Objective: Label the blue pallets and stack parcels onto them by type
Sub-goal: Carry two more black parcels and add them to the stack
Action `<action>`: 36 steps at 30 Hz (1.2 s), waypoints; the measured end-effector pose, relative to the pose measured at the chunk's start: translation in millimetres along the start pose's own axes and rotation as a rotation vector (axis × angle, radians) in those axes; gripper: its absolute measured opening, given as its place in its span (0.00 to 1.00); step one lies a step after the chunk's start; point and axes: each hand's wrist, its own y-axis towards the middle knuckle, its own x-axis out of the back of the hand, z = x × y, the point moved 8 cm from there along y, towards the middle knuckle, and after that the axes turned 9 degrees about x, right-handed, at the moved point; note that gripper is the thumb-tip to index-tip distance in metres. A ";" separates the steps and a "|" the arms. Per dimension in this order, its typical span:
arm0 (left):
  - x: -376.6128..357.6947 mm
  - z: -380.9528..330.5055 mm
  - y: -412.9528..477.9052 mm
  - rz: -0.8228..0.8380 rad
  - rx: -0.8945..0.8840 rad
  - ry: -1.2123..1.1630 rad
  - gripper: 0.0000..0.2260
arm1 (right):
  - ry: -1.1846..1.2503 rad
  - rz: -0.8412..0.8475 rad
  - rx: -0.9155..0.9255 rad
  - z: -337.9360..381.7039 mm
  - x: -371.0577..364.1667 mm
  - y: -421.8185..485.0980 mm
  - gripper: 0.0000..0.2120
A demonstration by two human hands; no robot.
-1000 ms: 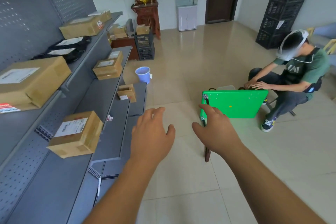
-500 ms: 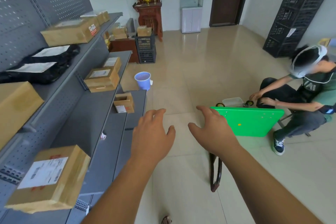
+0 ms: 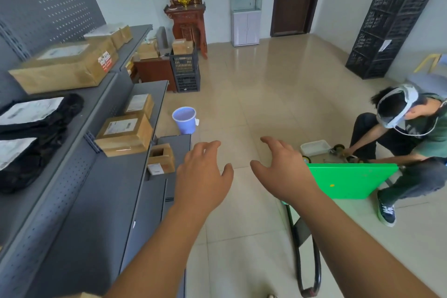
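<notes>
My left hand (image 3: 203, 174) and my right hand (image 3: 283, 169) are stretched out in front of me above the tiled floor, fingers relaxed and spread, holding nothing. Cardboard parcels sit on the grey shelving to my left: a large flat box (image 3: 67, 65) on the top shelf, a labelled box (image 3: 124, 134) on the middle shelf, a small box (image 3: 161, 158) on the low step. Black bagged parcels (image 3: 31, 133) with white labels lie at the far left. No blue pallet is in view.
A green cart platform (image 3: 350, 180) stands on edge at the right, its black handle (image 3: 307, 249) on the floor below my right arm. A seated person (image 3: 411, 150) works at its wheels. A blue bucket (image 3: 185, 120), black crates (image 3: 186, 72) and tall crate stack (image 3: 391, 17) stand around.
The view has shifted forward along the shelves; nearer boxes have left the frame. Both hands stay extended and empty. The green platform sits lower and further right.
</notes>
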 end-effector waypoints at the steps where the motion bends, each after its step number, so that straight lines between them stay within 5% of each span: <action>1: -0.9 -0.1 14.5 -0.004 0.001 -0.002 0.26 | 0.000 -0.003 0.004 0.4 -1.6 15.5 0.31; 17: 0.6 6.1 246.2 -0.157 0.173 0.039 0.23 | 0.112 0.084 0.274 43.3 -40.7 295.2 0.30; 36: 100.5 159.6 347.4 -0.435 0.436 0.008 0.24 | 0.289 0.166 0.606 225.6 -155.6 427.9 0.26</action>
